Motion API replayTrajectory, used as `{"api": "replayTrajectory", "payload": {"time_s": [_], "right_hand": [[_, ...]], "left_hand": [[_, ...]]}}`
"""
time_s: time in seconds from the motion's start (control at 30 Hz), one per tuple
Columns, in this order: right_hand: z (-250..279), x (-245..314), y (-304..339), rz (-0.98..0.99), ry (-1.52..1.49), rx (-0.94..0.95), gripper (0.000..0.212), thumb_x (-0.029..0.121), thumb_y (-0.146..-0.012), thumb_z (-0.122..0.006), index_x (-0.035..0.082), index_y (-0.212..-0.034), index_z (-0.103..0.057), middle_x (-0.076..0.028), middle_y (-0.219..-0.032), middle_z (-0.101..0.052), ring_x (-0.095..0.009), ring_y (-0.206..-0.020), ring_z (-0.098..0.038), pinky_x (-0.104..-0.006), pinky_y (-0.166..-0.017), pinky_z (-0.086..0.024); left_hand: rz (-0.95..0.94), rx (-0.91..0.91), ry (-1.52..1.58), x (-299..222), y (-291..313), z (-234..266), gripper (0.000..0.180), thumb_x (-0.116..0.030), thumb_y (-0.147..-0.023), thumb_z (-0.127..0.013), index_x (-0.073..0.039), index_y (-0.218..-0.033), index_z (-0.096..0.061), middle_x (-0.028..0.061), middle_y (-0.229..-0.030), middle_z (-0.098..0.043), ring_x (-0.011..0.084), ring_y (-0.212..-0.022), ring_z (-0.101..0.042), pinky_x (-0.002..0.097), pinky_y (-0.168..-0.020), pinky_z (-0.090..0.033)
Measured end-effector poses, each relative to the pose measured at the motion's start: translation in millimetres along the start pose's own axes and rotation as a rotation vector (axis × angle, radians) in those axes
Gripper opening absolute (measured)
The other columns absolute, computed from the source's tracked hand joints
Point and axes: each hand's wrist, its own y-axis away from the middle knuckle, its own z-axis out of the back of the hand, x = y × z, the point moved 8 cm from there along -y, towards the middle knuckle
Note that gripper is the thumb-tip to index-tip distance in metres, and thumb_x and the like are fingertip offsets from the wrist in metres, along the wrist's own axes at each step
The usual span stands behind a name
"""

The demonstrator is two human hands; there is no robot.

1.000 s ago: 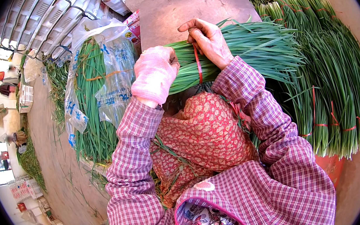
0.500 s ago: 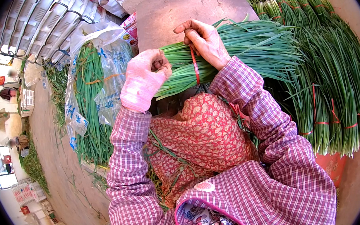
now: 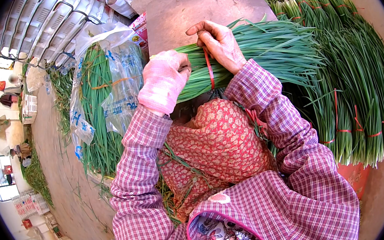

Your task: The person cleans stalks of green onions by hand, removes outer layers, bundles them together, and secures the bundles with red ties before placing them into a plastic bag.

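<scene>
A thick bundle of garlic chives (image 3: pixel 269 51) lies crosswise in front of me, its leafy tips to the right. A red tie (image 3: pixel 209 69) runs round it nearer the left end. My left hand (image 3: pixel 164 78), in a pink glove, is closed on the stalks at that left end, and its fingertips are partly hidden. My bare right hand (image 3: pixel 219 44) rests across the top of the bundle. Its fingers are bent and pinched together at the upper part of the red tie.
Several tied chive bundles (image 3: pixel 356 84) are stacked at the right. A flat board (image 3: pixel 203 6) lies beyond my hands. At the left, a clear plastic bag (image 3: pixel 121 94) holds loose chives, with wire racks (image 3: pixel 46 27) behind it. Red patterned cloth (image 3: pixel 217 140) covers my lap.
My left hand has moved right along the bundle, closer to the red tie, and its fingers have closed further. The right hand and the bundle have stayed nearly still.
</scene>
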Motion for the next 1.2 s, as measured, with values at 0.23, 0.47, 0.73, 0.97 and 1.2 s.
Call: {"api": "replayTrajectory", "payload": {"time_s": [0.23,0.47,0.73,0.97,1.2], "right_hand": [[0.1,-2.1,0.1,-0.006,-0.002,0.013,0.021,0.004,-0.085,-0.044,0.000,-0.094,-0.062,-0.001,-0.066,-0.054,-0.006,-0.063,-0.050,-0.0217,-0.059,-0.042],[-4.6,-3.0,1.0,-0.008,-0.027,0.047,0.021,0.008,-0.092,-0.041,0.003,-0.102,-0.058,0.004,-0.066,-0.048,-0.002,-0.054,-0.038,-0.0171,-0.048,-0.032],[-1.8,-4.3,0.2,0.000,0.011,0.037,0.021,0.010,-0.092,-0.041,0.003,-0.102,-0.059,0.004,-0.066,-0.048,-0.002,-0.052,-0.038,-0.0167,-0.048,-0.032],[-0.1,-2.9,4.7,-0.043,-0.044,0.013,0.021,0.005,-0.086,-0.043,0.001,-0.096,-0.061,0.000,-0.066,-0.053,-0.005,-0.063,-0.048,-0.0209,-0.057,-0.041],[1.9,-1.0,4.4,-0.041,-0.042,0.002,0.021,0.004,-0.085,-0.043,0.001,-0.096,-0.061,0.000,-0.066,-0.053,-0.005,-0.063,-0.049,-0.0209,-0.058,-0.041]], "left_hand": [[0.055,0.071,-0.033,1.1,-1.6,0.7,0.014,-0.006,-0.067,-0.067,-0.004,-0.077,-0.059,0.0094,-0.072,-0.058,0.0232,-0.064,-0.058,0.0320,-0.059,-0.047],[0.173,0.105,0.615,16.9,11.3,24.7,0.008,-0.006,-0.078,-0.059,0.000,-0.080,-0.055,0.0000,-0.072,-0.052,0.0075,-0.067,-0.048,0.0238,-0.062,-0.041],[0.297,-0.012,0.466,7.7,45.3,60.4,0.013,0.003,-0.069,-0.065,0.002,-0.082,-0.061,0.0058,-0.085,-0.061,0.0119,-0.077,-0.058,0.0262,-0.070,-0.046],[-0.017,-0.132,-0.110,-16.4,10.4,19.7,0.022,-0.010,-0.062,-0.074,-0.006,-0.080,-0.061,0.0069,-0.079,-0.058,0.0248,-0.077,-0.056,0.0358,-0.070,-0.046],[-0.211,-0.241,-0.173,-29.2,8.0,12.3,0.022,-0.009,-0.059,-0.072,-0.010,-0.077,-0.059,0.0052,-0.077,-0.057,0.0265,-0.078,-0.056,0.0382,-0.069,-0.045]]}}
